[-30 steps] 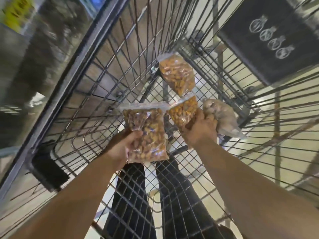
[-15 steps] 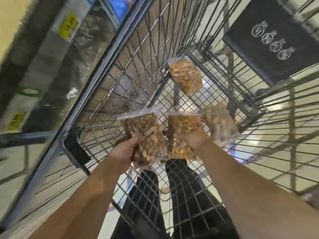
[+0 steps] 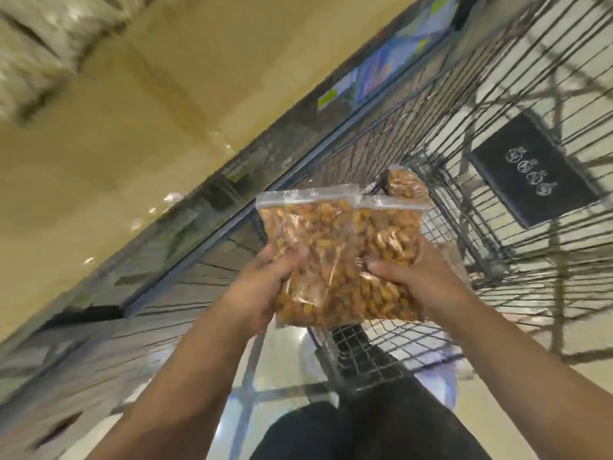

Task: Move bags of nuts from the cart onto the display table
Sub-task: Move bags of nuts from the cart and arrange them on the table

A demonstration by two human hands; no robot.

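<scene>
I am clamping the fingers (image 3: 282,262) of my left hand (image 3: 262,290) on the lower left edge of the left bag of nuts (image 3: 311,247), with my thumb pressing on its front face. My right hand (image 3: 421,280) is gripping the right bag of nuts (image 3: 388,237) in the same way, thumb in front and the other fingers wrapping behind its right edge. I am holding both clear zip bags upright with their seal strips on top. They are touching, and the left one is overlapping the front of the right one. They are hanging above the wire cart (image 3: 464,207), clear of its floor. A third bag (image 3: 409,187) of the same orange-brown nuts is lying in the cart beyond them, its lower part hiding behind the right bag's seal. A black panel (image 3: 530,171) with four white round marks is showing through the wires on the far right. My dark trousers (image 3: 365,429) are showing below my arms. A tan floor (image 3: 132,111) is stretching away on the left, blurred.
</scene>
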